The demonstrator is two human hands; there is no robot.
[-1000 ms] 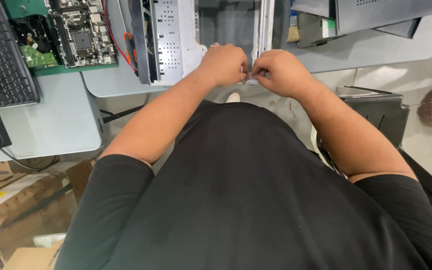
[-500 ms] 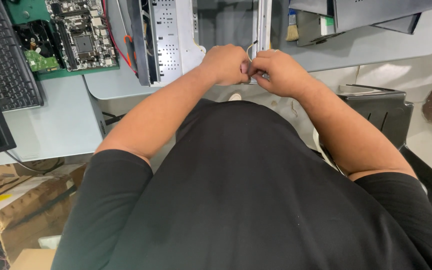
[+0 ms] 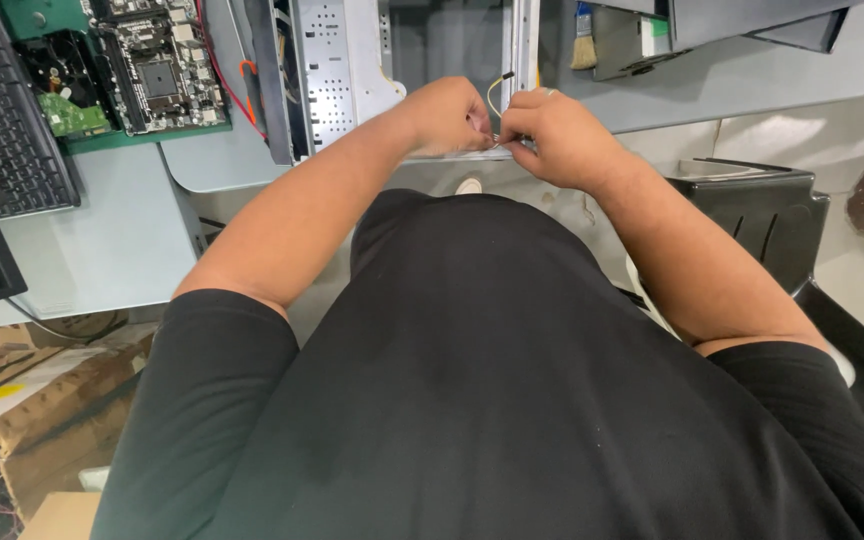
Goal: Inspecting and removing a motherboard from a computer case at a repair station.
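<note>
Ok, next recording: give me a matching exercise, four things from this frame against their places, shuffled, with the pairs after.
Things:
1. thin wire
2. keyboard
3. brush
4. circuit board

Places:
A. far left of the table, beside the dark monitor edge
B. pinched between the left hand and the right hand, at the edge of the metal computer case
C. on a green mat, left of the case
D. top of the frame, right of the case

Pairs: 1-B, 2-A, 3-D, 4-C
</note>
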